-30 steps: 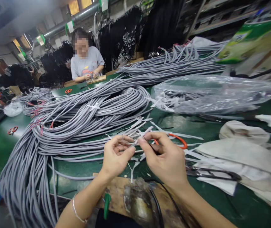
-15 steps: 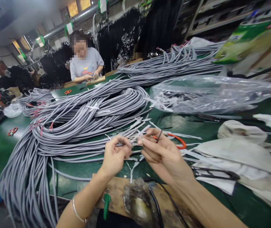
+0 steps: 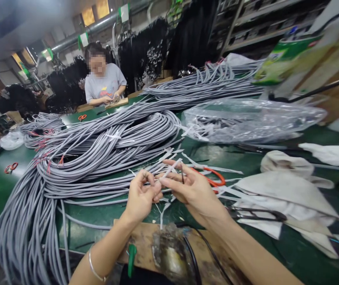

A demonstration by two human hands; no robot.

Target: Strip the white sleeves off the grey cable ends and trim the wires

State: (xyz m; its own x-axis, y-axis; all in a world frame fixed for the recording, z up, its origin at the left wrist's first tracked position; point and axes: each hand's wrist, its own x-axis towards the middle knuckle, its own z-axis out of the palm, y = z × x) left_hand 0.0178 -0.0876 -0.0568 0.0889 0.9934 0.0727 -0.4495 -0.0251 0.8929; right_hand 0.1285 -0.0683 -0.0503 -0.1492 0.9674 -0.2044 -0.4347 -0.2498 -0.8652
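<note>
My left hand (image 3: 141,194) is closed, thumb and fingers pinched together just in front of the grey cables. What its fingertips hold is too small to make out. Against it, almost fingertip to fingertip, comes my right hand (image 3: 193,190), also closed. A thin dark piece (image 3: 182,174) sticks up between the right fingers; its kind is unclear. A white strip (image 3: 173,166) crosses by the right fingertips, among other loose strips. Close behind the right hand lie orange scissor handles (image 3: 219,182). Below both hands, a wooden board (image 3: 145,237) carries a grimy, clear-wrapped lump (image 3: 172,253).
Long bundles of grey cable (image 3: 98,158) spread over the green table (image 3: 98,221). To the right are a clear plastic bag (image 3: 255,118), white cloth (image 3: 288,190) and black snips (image 3: 258,214). A co-worker (image 3: 105,81) sits across the table.
The fingertips of my two hands have come closer together, and the right hand has turned slightly. The whole view has shifted a little, so things on the right appear further left.
</note>
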